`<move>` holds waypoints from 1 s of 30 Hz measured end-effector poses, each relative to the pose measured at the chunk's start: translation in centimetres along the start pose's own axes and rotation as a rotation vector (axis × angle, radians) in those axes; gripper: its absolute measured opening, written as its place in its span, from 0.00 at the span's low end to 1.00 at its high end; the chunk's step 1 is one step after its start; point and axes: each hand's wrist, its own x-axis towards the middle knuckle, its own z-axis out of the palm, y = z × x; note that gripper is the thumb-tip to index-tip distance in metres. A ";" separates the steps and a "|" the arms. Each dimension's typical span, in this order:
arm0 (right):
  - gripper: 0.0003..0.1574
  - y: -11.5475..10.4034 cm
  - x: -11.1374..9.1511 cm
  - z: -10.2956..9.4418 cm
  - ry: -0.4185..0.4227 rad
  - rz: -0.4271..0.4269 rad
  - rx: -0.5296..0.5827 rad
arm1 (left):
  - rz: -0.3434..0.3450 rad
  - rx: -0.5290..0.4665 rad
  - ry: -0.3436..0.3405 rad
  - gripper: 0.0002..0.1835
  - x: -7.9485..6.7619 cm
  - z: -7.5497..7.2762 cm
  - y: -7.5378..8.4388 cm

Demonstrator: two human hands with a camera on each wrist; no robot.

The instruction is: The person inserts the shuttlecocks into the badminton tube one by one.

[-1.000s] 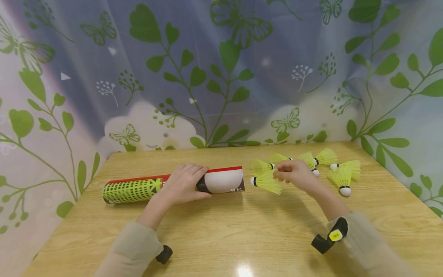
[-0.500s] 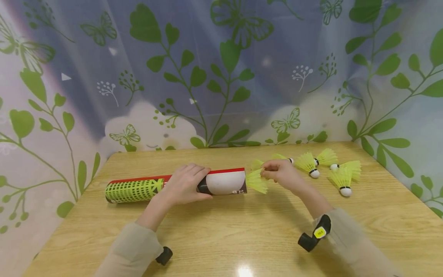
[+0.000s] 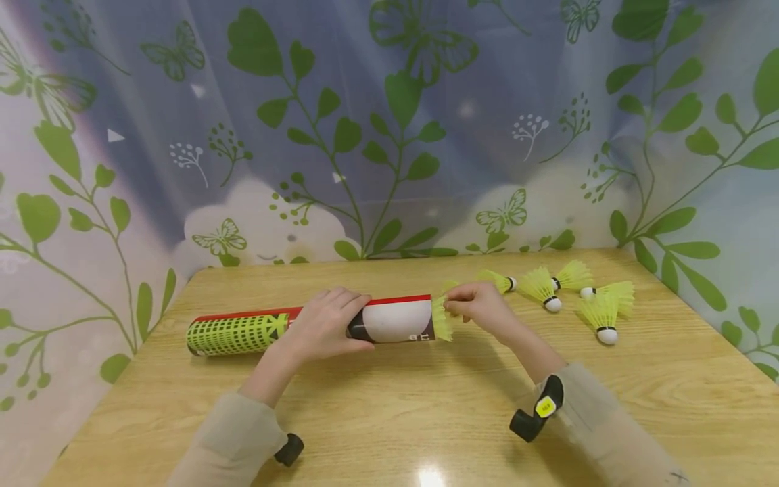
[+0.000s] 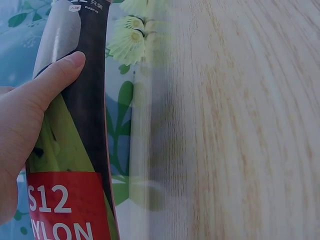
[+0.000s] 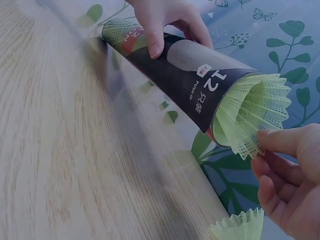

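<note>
My left hand (image 3: 327, 323) grips the middle of a shuttlecock tube (image 3: 389, 320), which lies sideways with its mouth to the right. In the left wrist view the thumb presses along the tube's printed side (image 4: 87, 100). A yellow-green nylon shuttlecock (image 5: 255, 112) sits partly inside the mouth, its cork hidden and its flared skirt sticking out. My right hand (image 3: 481, 308) pinches the skirt's edge between thumb and fingers, seen close up in the right wrist view.
Several loose yellow shuttlecocks lie on the wooden table (image 3: 389, 419) to the right, among them one nearest me (image 3: 601, 318) and one by the back (image 3: 573, 276). Another shuttlecock (image 5: 240, 227) lies below the right hand. A leaf-patterned curtain (image 3: 389, 135) hangs behind.
My right hand has moved left with the shuttlecock, whose cork has gone into the tube's mouth, then most of its skirt. The left hand has stayed on the tube, which shifted slightly right.
</note>
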 end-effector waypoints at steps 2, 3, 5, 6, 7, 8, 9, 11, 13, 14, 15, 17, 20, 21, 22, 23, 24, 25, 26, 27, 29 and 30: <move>0.13 0.1 0.0 0.1 -0.002 0.013 -0.007 | 0.004 0.000 0.003 0.39 0.0 0.1 0.0; 0.13 0.1 0.1 0.1 -0.003 0.018 -0.010 | 0.004 -0.002 0.003 0.39 0.0 0.1 -0.1; 0.13 0.1 0.1 0.2 -0.003 0.023 -0.019 | 0.004 -0.001 0.001 0.39 0.0 0.1 -0.1; 0.12 0.1 0.1 0.3 0.001 0.023 -0.020 | 0.003 -0.002 0.000 0.39 0.0 0.1 -0.1; 0.10 0.1 0.2 0.4 0.003 0.025 -0.018 | 0.002 -0.005 0.000 0.39 0.0 0.1 -0.1; 0.09 0.0 0.2 0.5 0.007 0.023 -0.017 | 0.000 -0.006 -0.002 0.39 0.0 0.1 -0.1; 0.08 0.0 0.2 0.6 0.011 0.022 -0.014 | -0.003 -0.006 -0.005 0.39 0.0 0.1 -0.1; 0.07 0.0 0.2 0.8 0.019 0.026 -0.001 | -0.010 -0.010 -0.006 0.39 0.0 0.1 -0.1; 0.07 0.0 0.2 1.0 0.029 0.029 0.011 | -0.018 -0.017 -0.006 0.39 0.0 0.1 -0.1; 0.07 0.0 0.3 1.1 0.035 0.032 0.014 | -0.020 -0.017 -0.007 0.40 0.0 0.1 -0.1; 0.07 0.0 0.3 1.2 0.040 0.036 0.018 | -0.023 -0.017 -0.007 0.40 0.0 0.1 -0.1; 0.07 0.0 0.4 1.4 0.046 0.033 0.019 | -0.024 -0.017 -0.007 0.40 0.0 0.1 -0.1; 0.07 -0.1 0.5 1.6 0.053 0.039 0.030 | -0.024 -0.017 -0.006 0.40 0.0 0.1 -0.1; 0.08 -0.1 0.5 1.7 0.054 0.040 0.037 | -0.024 -0.017 -0.006 0.39 0.0 0.1 -0.1; 0.08 -0.2 0.5 1.8 0.055 0.043 0.043 | -0.024 -0.015 -0.006 0.40 0.0 0.1 -0.1; 0.08 -0.2 0.6 1.9 0.059 0.050 0.054 | -0.025 -0.017 -0.006 0.39 0.0 0.1 -0.1; 0.08 -0.2 0.6 2.0 0.063 0.054 0.063 | -0.026 -0.017 -0.005 0.40 0.0 0.1 -0.1; 0.08 -0.2 0.7 2.1 0.065 0.055 0.071 | -0.027 -0.017 -0.005 0.40 0.1 0.1 -0.1; 0.08 -0.2 0.8 2.2 0.068 0.052 0.077 | -0.027 -0.016 -0.005 0.40 0.1 0.2 -0.1; 0.08 -0.2 0.8 2.4 0.072 0.052 0.081 | -0.028 -0.015 -0.005 0.40 0.1 0.1 -0.1; 0.08 -0.2 0.9 2.6 0.083 0.050 0.093 | -0.030 -0.016 -0.005 0.40 0.1 0.2 0.0; 0.08 -0.2 0.9 2.7 0.088 0.050 0.095 | -0.031 -0.016 -0.005 0.40 0.1 0.2 0.0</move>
